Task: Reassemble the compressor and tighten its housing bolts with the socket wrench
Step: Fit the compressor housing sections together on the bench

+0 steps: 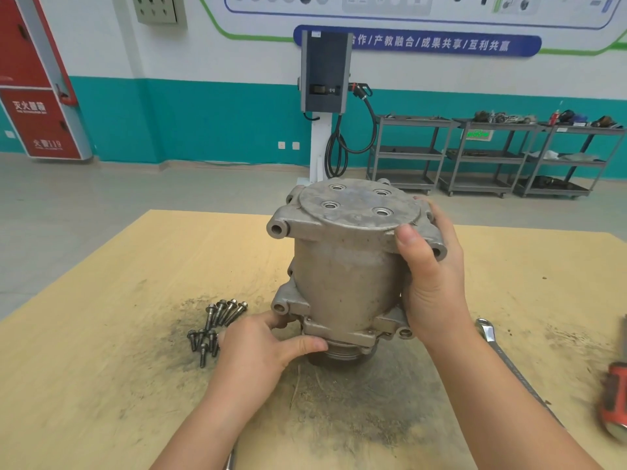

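Compressor [346,266] upright mid-table [101,334], gripped both sides.
Left hand [258,351] pinching bottom flange; right hand [431,276] fingers wrapped behind, hidden. Bolts [217,323] left; wrench [488,334] partly covered.

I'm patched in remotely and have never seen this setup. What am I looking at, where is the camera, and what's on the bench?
There is no robot here. The one picture comes from a camera worn on a person's head, looking forward and down at their two bare hands. A grey metal compressor stands upright on a dusty wooden table. The right hand wraps its grip around the upper flange; the left hand holds the lower flange. A pile of loose bolts lies to the left of the compressor. A metal wrench lies to the right, partly behind the right forearm. A blurred orange-handled tool sits at the right edge.
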